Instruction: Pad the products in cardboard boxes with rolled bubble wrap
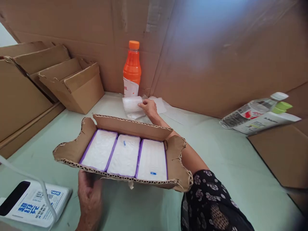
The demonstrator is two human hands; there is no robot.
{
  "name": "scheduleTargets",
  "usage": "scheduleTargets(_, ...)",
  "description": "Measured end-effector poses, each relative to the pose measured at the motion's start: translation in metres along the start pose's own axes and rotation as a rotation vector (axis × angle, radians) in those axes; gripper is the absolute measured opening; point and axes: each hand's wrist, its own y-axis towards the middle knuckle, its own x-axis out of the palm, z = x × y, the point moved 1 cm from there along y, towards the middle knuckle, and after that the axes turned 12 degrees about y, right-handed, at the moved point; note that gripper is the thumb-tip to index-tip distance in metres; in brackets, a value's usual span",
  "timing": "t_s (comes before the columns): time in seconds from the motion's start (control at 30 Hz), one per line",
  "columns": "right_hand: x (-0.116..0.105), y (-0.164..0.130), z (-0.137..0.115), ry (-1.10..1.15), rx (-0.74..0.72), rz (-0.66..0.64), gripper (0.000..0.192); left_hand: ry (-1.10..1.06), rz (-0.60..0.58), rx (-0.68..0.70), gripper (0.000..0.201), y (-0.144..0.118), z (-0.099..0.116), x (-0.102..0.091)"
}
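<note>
A cut-down cardboard box (132, 124) with ragged edges is in the middle of the view. Inside lie three white packs edged in purple: a left pack (99, 149), a middle pack (124, 156) and a right pack (152, 160). My left hand (89, 199) is closed at the front wall's lower left, its fingertips partly hidden by the box. Reaching past the box's right end, my right hand (149, 108) pinches a folded sheet of clear plastic film (132, 107) between thumb and fingers. The box covers part of my right forearm.
An orange bottle (132, 69) stands behind the film. Open cardboard boxes (83, 86) line the left side. A clear bottle (252, 110) and a white tube (269, 122) lean at right, by another carton (281, 154). A white device (36, 203) with a cable lies front left.
</note>
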Motion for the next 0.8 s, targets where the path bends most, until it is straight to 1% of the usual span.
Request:
scheduleTargets(0.07, -0.007, -0.007, 0.004, 0.022, -0.045, 0.014, 0.013, -0.012, -0.01, -0.005, 0.045, 0.0, 0.0, 0.0)
scheduleTargets(0.13, -0.028, -0.02, 0.006, 0.042, -0.098, 0.044, 0.019, -0.024, -0.016, -0.003, 0.043, 0.001, 0.001, 0.0)
scheduleTargets(0.23, -0.079, -0.047, 0.002, 0.087, -0.228, 0.125, 0.021, -0.033, -0.012, 0.01, 0.04, 0.002, 0.001, 0.0)
scheduleTargets(0.33, -0.137, -0.083, -0.007, 0.153, -0.422, 0.31, 0.019, -0.038, -0.002, 0.031, 0.038, 0.003, 0.002, 0.001)
scheduleTargets(0.37, -0.154, -0.098, -0.01, 0.155, -0.462, 0.384, 0.019, -0.045, 0.002, 0.035, 0.039, 0.004, 0.003, 0.001)
scheduleTargets(0.43, -0.181, -0.134, -0.014, 0.091, -0.448, 0.488, 0.022, -0.068, 0.007, 0.038, 0.042, 0.005, 0.004, 0.001)
scheduleTargets(0.47, -0.191, -0.156, -0.014, 0.034, -0.407, 0.506, 0.023, -0.074, 0.007, 0.039, 0.043, 0.005, 0.004, 0.001)
scheduleTargets(0.5, -0.199, -0.179, -0.015, -0.032, -0.356, 0.496, 0.024, -0.077, 0.009, 0.042, 0.043, 0.006, 0.004, 0.0)
scheduleTargets(0.53, -0.206, -0.203, -0.014, -0.098, -0.303, 0.448, 0.024, -0.075, 0.01, 0.046, 0.042, 0.006, 0.004, 0.0)
scheduleTargets(0.57, -0.211, -0.227, -0.013, -0.157, -0.251, 0.361, 0.023, -0.07, 0.009, 0.049, 0.041, 0.006, 0.004, -0.001)
scheduleTargets(0.6, -0.216, -0.25, -0.013, -0.203, -0.2, 0.234, 0.023, -0.066, 0.009, 0.051, 0.04, 0.006, 0.005, -0.001)
scheduleTargets(0.63, -0.221, -0.272, -0.013, -0.245, -0.147, 0.079, 0.022, -0.064, 0.009, 0.053, 0.04, 0.006, 0.005, -0.002)
scheduleTargets(0.67, -0.226, -0.292, -0.013, -0.285, -0.091, -0.082, 0.023, -0.069, 0.016, 0.054, 0.04, 0.006, 0.006, -0.002)
scheduleTargets(0.7, -0.232, -0.31, -0.015, -0.324, -0.042, -0.215, 0.023, -0.074, 0.026, 0.057, 0.04, 0.006, 0.007, -0.002)
scheduleTargets(0.73, -0.237, -0.324, -0.018, -0.355, -0.012, -0.288, 0.023, -0.076, 0.033, 0.06, 0.041, 0.005, 0.009, -0.002)
scheduleTargets(0.77, -0.241, -0.335, -0.022, -0.378, -0.01, -0.284, 0.022, -0.071, 0.039, 0.062, 0.041, 0.004, 0.01, -0.002)
scheduleTargets(0.8, -0.244, -0.343, -0.027, -0.388, -0.032, -0.209, 0.021, -0.058, 0.046, 0.063, 0.041, 0.003, 0.012, -0.002)
